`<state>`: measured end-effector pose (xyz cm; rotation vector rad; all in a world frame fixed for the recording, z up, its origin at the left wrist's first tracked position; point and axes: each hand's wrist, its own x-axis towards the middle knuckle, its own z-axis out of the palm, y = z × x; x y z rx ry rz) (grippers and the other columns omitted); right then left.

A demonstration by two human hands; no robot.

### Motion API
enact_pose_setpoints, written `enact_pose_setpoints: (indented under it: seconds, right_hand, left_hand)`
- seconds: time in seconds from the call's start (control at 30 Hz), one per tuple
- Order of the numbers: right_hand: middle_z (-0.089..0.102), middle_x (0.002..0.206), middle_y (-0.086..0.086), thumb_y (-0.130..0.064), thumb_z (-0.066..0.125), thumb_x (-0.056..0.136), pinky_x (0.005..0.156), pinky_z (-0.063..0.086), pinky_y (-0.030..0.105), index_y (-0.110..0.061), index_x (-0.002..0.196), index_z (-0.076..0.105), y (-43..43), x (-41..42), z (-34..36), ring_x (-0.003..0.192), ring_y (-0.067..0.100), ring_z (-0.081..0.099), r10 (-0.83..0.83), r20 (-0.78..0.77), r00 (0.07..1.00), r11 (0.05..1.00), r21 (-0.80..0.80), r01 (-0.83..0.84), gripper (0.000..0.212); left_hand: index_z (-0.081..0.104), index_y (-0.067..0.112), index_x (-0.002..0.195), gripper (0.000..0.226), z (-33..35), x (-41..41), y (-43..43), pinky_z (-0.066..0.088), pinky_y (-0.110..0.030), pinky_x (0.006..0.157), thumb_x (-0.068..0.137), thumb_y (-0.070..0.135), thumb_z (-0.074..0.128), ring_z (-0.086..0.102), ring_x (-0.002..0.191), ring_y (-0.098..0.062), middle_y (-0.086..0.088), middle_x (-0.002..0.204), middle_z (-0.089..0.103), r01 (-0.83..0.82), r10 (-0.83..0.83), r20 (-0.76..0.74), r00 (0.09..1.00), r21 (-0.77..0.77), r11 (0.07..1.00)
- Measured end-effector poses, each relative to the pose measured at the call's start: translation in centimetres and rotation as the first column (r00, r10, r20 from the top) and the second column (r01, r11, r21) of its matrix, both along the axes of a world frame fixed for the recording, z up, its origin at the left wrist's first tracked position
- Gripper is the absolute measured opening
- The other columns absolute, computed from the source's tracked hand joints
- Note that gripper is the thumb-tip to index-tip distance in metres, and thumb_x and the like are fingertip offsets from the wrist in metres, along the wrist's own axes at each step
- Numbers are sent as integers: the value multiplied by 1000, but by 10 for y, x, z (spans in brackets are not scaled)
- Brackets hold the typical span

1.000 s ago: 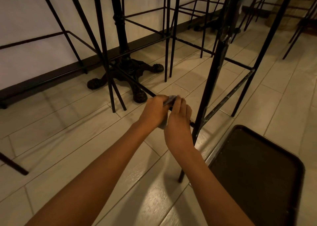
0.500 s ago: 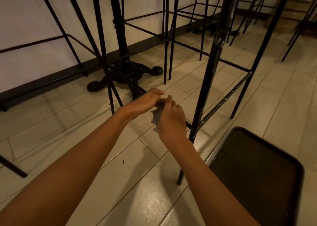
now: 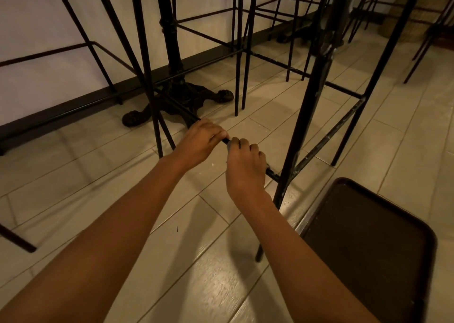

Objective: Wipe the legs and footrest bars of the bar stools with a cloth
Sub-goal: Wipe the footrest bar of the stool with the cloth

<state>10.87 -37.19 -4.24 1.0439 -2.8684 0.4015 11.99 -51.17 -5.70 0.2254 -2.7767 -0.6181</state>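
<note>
A black metal bar stool stands right in front of me; its near leg [image 3: 303, 123] rises at centre right. A low footrest bar [image 3: 272, 173] runs from that leg leftward under both my hands. My left hand [image 3: 200, 142] is closed around the bar. Just right of it, my right hand [image 3: 245, 166] is curled over the same bar, with a bit of grey cloth [image 3: 229, 145] showing at its fingertips. Most of the cloth is hidden inside the fist. A second, scuffed footrest bar [image 3: 329, 136] runs to the right.
A cast-iron table base [image 3: 181, 99] with clawed feet stands behind my hands. More black stool legs [image 3: 237, 52] crowd the wall side. A dark chair seat [image 3: 368, 244] sits at the lower right. The floor is pale tile.
My left hand, open half a second ago, has closed on the footrest bar. My right hand has curled down onto the bar beside it.
</note>
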Motion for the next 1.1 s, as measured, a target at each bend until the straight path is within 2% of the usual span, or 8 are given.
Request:
enact_pose_setpoints:
  seconds: [0.17,0.3,0.47,0.63,0.73,0.93,1.07,1.1]
  right_hand:
    - [45,128,20,0,48,86,95,36,42,1,135,31,14,6,-4,112,34,44,-11,-15,1000,1000,26,11,52]
    - [56,111,22,2,53,82,85,43,43,4,124,45,17,9,-10,98,36,54,-97,-87,991,995,13,99,43]
    - [47,122,19,0,43,89,92,36,39,2,131,35,11,4,-5,110,33,45,-48,-30,998,998,34,49,43]
    - [44,124,20,-1,45,87,93,36,39,1,133,29,20,5,-6,111,32,43,-37,-27,999,995,95,39,49]
    - [44,123,20,-3,50,85,94,38,40,1,133,29,23,6,-6,110,32,45,-70,-49,996,987,140,77,52]
    - [43,124,21,-1,46,87,96,35,41,1,133,30,16,6,-7,112,34,42,-84,-52,995,989,118,90,49]
    - [46,121,20,0,47,85,94,35,40,2,131,34,18,7,-7,108,33,45,-65,-54,996,994,79,69,47]
    - [49,117,21,0,49,84,92,38,41,3,129,38,19,8,-9,105,34,48,-69,-68,995,995,69,74,46]
  left_hand:
    - [67,14,101,52,-5,1,0,35,-35,101,93,45,27,52,103,-21,-2,100,67,-28,29,15,999,-34,999]
    - [66,6,102,46,-4,3,12,27,-30,101,96,32,29,52,106,-29,-11,102,66,-60,58,-19,998,-149,987]
    - [64,-3,100,27,-4,4,20,23,-27,96,98,10,40,51,103,-36,-20,100,63,-74,61,-86,994,-163,984]
    - [62,2,103,36,-10,0,14,28,-33,102,99,25,33,44,109,-30,-14,102,58,-110,108,-27,994,-79,991]
    - [61,3,103,33,-10,0,13,29,-35,104,101,23,34,42,112,-28,-14,104,56,-120,120,-11,993,-56,991]
    - [59,1,112,35,-6,4,25,25,-33,107,101,21,32,41,121,-31,-16,117,57,-133,133,-12,991,-116,984]
    - [58,-4,116,56,-2,8,35,28,-42,106,95,28,18,46,120,-38,-23,121,58,-100,109,40,993,-179,979]
    - [57,-4,117,53,-2,8,34,27,-42,107,97,27,20,45,121,-38,-23,122,57,-103,111,40,993,-175,979]
